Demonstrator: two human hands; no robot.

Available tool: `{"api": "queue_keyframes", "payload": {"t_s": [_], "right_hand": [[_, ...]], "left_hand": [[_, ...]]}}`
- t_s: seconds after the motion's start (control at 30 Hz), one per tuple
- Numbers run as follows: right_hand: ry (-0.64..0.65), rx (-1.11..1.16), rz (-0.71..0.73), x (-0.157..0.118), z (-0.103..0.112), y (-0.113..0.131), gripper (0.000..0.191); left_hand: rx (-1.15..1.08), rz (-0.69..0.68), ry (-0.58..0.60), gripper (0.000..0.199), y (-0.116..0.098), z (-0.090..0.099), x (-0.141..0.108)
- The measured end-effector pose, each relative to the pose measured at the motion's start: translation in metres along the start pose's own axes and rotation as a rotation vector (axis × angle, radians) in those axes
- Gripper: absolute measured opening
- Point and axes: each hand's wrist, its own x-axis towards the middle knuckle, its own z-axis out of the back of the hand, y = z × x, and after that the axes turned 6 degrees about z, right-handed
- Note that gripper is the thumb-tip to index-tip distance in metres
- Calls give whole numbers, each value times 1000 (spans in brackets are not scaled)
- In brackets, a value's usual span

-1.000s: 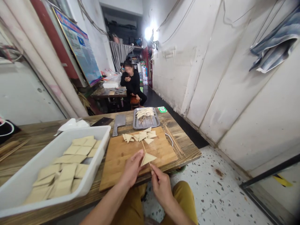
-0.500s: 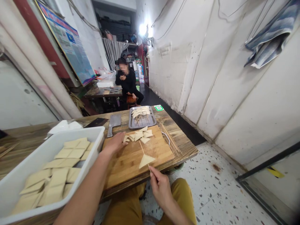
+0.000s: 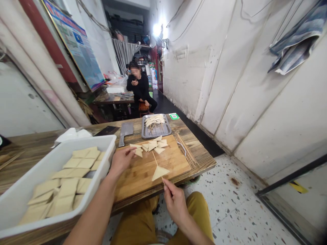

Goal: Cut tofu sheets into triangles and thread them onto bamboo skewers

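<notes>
Skewer [image 3: 155, 159] bearing one pale triangle [image 3: 160, 173] is clamped above a wooden board [image 3: 143, 177] by the right hand [image 3: 176, 201], its lower end hidden, while piled triangles [image 3: 152, 145] are met by the left hand [image 3: 122, 161], whose partly obscured fingertips cannot be read as parted or closed.

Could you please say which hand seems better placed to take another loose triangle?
Left, I think: the left hand is at the loose triangles, while the right hand holds the skewer.
</notes>
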Motion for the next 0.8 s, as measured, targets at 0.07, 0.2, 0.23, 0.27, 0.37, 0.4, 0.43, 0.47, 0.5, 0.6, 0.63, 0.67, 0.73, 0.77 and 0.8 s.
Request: {"api": "queue_keyframes", "payload": {"t_s": [0.07, 0.2, 0.23, 0.27, 0.37, 0.4, 0.43, 0.47, 0.5, 0.6, 0.63, 0.67, 0.73, 0.77, 0.8], "right_hand": [[-19, 9, 5, 0, 0, 2, 30], [-34, 47, -5, 0, -1, 6, 31], [-32, 57, -7, -1, -2, 7, 31], [-27, 65, -8, -1, -2, 7, 31], [-18, 78, -10, -1, -2, 9, 31], [-16, 80, -11, -2, -2, 9, 31], [-16, 80, -12, -2, -2, 9, 32], [-14, 80, -14, -1, -2, 9, 32], [-11, 80, -16, -1, -2, 9, 32], [4, 80, -19, -1, -2, 7, 32], [7, 79, -18, -1, -2, 7, 32], [9, 79, -16, -2, -3, 7, 32], [17, 78, -9, -2, -3, 7, 32], [23, 78, -5, -3, -3, 7, 32], [31, 77, 0, -3, -3, 8, 32]], "left_hand": [[-353, 153, 83, 16, -5, -2, -10], [-888, 480, 244, 19, -16, -5, -24], [-978, 553, 272, 18, -19, -5, -26], [-1053, 610, 309, 17, -20, -5, -28], [-1147, 684, 460, 14, -24, -3, -32], [-1147, 682, 499, 11, -25, -3, -33], [-1136, 672, 527, 11, -26, -2, -34], [-1121, 655, 541, 15, -27, -2, -35], [-1104, 638, 549, 20, -28, -2, -36], [-1012, 587, 559, 22, -30, -3, -40], [-954, 553, 548, 19, -30, -4, -41], [-881, 510, 525, 16, -28, -6, -42], [-703, 411, 428, 8, -22, -9, -43], [-606, 365, 352, 8, -18, -11, -43], [-507, 328, 277, 12, -14, -12, -43]]}}
